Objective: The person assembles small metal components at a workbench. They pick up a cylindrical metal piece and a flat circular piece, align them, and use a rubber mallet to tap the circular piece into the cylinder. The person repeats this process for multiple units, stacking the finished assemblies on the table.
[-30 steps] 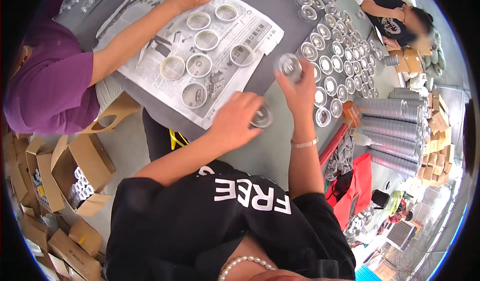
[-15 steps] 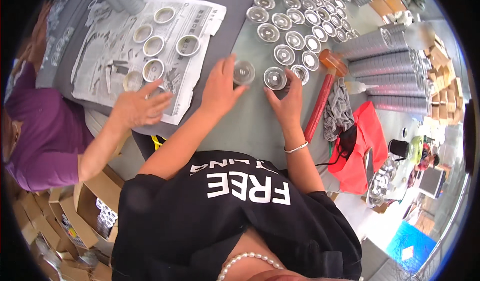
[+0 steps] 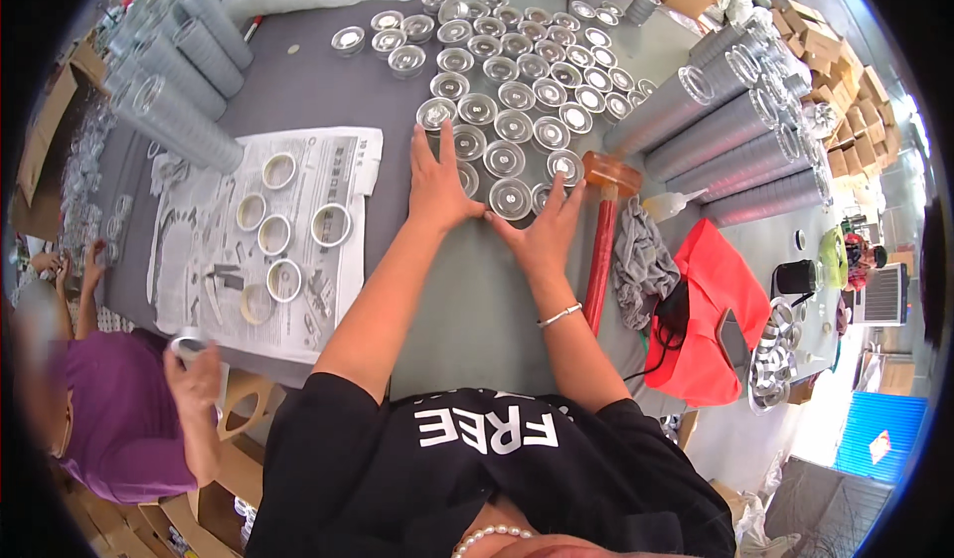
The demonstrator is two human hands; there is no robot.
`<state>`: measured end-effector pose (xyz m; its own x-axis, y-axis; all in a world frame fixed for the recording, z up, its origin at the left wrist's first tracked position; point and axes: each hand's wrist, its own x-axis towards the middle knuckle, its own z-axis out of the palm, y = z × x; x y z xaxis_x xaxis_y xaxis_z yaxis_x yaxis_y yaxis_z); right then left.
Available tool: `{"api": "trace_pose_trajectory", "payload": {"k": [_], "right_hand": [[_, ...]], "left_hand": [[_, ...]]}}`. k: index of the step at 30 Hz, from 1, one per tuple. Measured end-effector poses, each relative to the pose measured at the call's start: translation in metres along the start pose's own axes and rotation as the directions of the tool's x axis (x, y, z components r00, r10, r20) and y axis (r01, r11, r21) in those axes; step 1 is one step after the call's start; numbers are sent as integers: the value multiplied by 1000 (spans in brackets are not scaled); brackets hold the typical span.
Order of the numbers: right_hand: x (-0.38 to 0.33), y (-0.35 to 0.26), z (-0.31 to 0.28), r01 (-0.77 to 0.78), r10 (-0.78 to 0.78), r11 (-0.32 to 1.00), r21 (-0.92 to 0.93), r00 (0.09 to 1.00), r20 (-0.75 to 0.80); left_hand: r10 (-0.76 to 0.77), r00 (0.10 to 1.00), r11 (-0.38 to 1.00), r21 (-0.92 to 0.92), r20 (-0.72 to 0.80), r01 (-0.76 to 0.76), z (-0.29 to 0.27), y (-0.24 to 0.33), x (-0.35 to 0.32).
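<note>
Many small round clear dishes with shiny rims (image 3: 505,159) lie in a wide cluster on the grey table. At its near end, my left hand (image 3: 437,185) spreads its fingers along the left side, fingertips by a dish (image 3: 436,114). My right hand (image 3: 543,240) lies at the near right, its fingers apart beside another dish (image 3: 511,199). Both thumbs nearly meet in front of the nearest dishes. Neither hand grasps anything that I can see; my fingers partly hide a few dishes.
A mallet (image 3: 600,250) with a red handle, a grey rag (image 3: 644,250) and a red bag (image 3: 711,319) lie at the right. Tall stacks of grey discs (image 3: 696,126) stand behind. Several white rings (image 3: 331,224) lie on newspaper (image 3: 348,156) at the left, near a co-worker's hand (image 3: 196,384).
Both my hands have gone forward and closer together, and the dishes near them now sit against the cluster. The co-worker's hand has drawn back from the newspaper. The view has shifted.
</note>
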<state>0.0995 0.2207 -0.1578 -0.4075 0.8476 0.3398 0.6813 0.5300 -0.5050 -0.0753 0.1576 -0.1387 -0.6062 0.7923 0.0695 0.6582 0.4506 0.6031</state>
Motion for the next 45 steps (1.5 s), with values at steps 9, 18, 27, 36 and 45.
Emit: {"api": "trace_pose_trajectory", "payload": {"k": [9,18,27,36,45], "right_hand": [[75,-11,42,-192,192,981,6,977,-90],[127,-6,73,-243,220,969,-46,931,-291],[119,-40,86,239,-89,796,556,955,-282],[111,-40,94,8,-44,787,617,998,44],[111,-43,88,88,-159,853,515,983,95]], "left_hand": [[59,998,998,-8,2,-59,15,-9,108],[114,989,993,12,-93,-113,34,-1,166],[521,733,850,188,-438,-492,-7,-6,293],[108,933,981,190,-344,-43,33,-18,473],[250,867,959,234,-431,-160,38,-62,489]]}}
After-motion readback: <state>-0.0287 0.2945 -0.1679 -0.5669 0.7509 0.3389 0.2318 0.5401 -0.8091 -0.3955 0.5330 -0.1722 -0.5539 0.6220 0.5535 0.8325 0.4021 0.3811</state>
